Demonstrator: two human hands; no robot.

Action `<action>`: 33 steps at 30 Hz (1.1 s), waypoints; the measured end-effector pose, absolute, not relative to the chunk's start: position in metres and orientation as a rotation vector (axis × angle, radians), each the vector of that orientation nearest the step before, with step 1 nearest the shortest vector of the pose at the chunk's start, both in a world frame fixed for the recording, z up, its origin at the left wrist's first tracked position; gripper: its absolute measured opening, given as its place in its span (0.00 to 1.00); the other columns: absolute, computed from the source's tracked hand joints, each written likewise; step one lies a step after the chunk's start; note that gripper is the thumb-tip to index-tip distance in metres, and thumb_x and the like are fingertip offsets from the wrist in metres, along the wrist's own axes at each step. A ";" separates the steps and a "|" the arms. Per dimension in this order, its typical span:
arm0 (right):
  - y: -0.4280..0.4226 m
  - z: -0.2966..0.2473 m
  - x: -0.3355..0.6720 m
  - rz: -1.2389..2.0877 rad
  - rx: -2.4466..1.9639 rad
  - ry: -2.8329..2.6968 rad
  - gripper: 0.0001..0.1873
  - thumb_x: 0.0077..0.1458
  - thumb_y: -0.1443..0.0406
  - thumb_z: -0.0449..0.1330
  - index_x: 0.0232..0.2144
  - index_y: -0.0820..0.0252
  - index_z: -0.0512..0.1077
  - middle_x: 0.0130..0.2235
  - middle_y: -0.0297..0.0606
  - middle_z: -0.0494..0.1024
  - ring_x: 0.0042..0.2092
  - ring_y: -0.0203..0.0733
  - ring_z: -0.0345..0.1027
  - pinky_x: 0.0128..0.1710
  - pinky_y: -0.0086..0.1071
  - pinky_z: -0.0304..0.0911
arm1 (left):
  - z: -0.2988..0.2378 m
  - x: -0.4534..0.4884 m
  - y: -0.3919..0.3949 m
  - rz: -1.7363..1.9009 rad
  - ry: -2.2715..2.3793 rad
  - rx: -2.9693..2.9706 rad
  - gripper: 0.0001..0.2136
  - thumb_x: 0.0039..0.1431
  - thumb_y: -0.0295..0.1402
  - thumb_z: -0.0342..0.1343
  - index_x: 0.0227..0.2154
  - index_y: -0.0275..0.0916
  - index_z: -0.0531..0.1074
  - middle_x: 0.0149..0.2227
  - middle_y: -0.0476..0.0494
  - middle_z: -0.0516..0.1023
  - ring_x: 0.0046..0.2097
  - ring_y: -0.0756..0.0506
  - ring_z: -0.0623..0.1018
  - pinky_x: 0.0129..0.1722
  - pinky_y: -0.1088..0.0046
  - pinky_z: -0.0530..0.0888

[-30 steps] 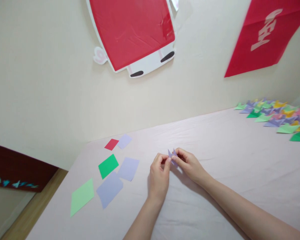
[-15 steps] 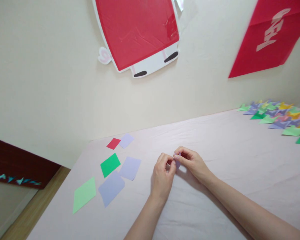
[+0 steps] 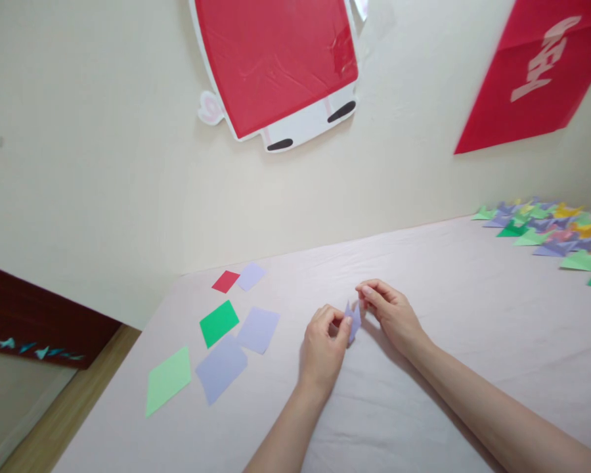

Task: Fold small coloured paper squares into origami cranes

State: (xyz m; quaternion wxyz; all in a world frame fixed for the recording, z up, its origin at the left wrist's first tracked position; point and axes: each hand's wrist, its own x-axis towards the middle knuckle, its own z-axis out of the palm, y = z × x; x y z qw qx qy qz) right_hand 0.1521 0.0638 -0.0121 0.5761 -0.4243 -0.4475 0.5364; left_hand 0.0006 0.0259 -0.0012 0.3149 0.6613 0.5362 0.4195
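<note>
A small lavender paper [image 3: 354, 323], folded into shape with two pointed tips upward, stands just above the cloth-covered table. My left hand [image 3: 326, 338] pinches its left side between thumb and curled fingers. Close by on the right is my right hand [image 3: 388, 312], thumb and index finger drawn together beside the paper's right tip. Whether those fingertips hold or touch any of it cannot be made out. Part of the folded paper is hidden behind my left thumb.
Flat paper pieces lie on the left: red [image 3: 225, 282], dark green [image 3: 219, 323], light green [image 3: 168, 381] and several lavender ones [image 3: 221, 369]. Many folded paper figures [image 3: 534, 238] stand in rows at the far right. Behind the table [image 3: 423, 263] rises a wall with red signs [image 3: 276, 59].
My right hand has moved slightly right and up, away from my left fingers. More of the folded lavender paper and its two tips now shows. The view has shifted a little.
</note>
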 end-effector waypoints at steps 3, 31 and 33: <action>0.064 -0.010 0.153 1.339 -0.985 -1.172 0.18 0.48 0.50 0.65 0.32 0.59 0.75 0.28 0.33 0.72 0.30 0.37 0.63 0.32 0.31 0.60 | -0.002 -0.002 0.026 1.141 1.432 1.680 0.09 0.63 0.33 0.52 0.27 0.40 0.68 0.29 0.51 0.70 0.33 0.49 0.69 0.35 0.73 0.63; 0.057 -0.004 0.149 1.362 -0.963 -1.286 0.13 0.49 0.55 0.64 0.25 0.59 0.71 0.26 0.31 0.69 0.31 0.38 0.61 0.33 0.31 0.57 | -0.009 -0.004 0.032 1.042 1.406 1.576 0.13 0.59 0.39 0.56 0.23 0.39 0.65 0.23 0.55 0.62 0.28 0.50 0.63 0.29 0.75 0.58; 0.057 -0.004 0.148 1.396 -0.939 -1.305 0.15 0.49 0.54 0.65 0.26 0.59 0.70 0.26 0.31 0.70 0.31 0.38 0.62 0.34 0.31 0.58 | -0.009 -0.005 0.032 1.062 1.414 1.569 0.13 0.59 0.39 0.55 0.22 0.39 0.65 0.24 0.55 0.62 0.28 0.50 0.63 0.29 0.75 0.58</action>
